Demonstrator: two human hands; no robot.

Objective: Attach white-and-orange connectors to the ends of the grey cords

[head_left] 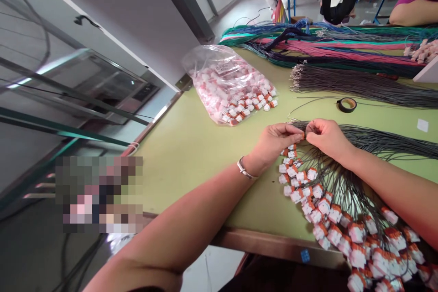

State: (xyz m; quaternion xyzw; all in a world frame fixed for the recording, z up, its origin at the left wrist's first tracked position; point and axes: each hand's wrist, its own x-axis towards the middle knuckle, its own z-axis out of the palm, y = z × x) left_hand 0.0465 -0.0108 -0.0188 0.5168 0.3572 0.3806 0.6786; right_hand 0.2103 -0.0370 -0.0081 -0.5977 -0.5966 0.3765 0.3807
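Observation:
My left hand [273, 143], with a silver bracelet at the wrist, pinches a small orange-and-white connector [302, 135] between thumb and fingers. Right beside it, my right hand [326, 139] is closed in a pinch on what looks like a thin dark wire, mostly hidden by the fingers. Under and beyond the right hand lies a bundle of dark wires [379, 139], with bare ends by the fingertips. Below both hands, many wired connectors [323, 205] fan out and hang over the table's front edge.
A clear plastic bag [222, 82] spills loose connectors onto the green table [171, 159]. Black tape [346, 105] lies before a second dark wire bundle [342, 82]. Pink, green and blue wires [308, 45] stretch along the back. Another person's arm [414, 11] shows at upper right.

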